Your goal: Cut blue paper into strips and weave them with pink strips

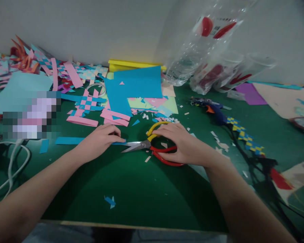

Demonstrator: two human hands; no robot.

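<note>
Fingers of my left hand (101, 140) are closed on a narrow blue paper strip (69, 140), which runs left and right under the hand. My right hand (183, 143) is wrapped round the handles of a pair of scissors (139, 145), one handle yellow and the other red. The blades are spread a little and point left. The upper blade meets the strip's right end, close to my left fingertips. Behind the hands lie a woven pink and blue paper piece (87, 103), folded pink strips (115, 117) and a large blue sheet (139, 82).
Plastic-wrapped cups (205, 71) lean against the wall. A glue gun (215, 111) with a black cable lies at right, beside a yellow and blue woven strip (245, 136). Paper scraps (5, 65) heap at far left. A white cable (11, 165) and a tape roll (103, 88) are also there.
</note>
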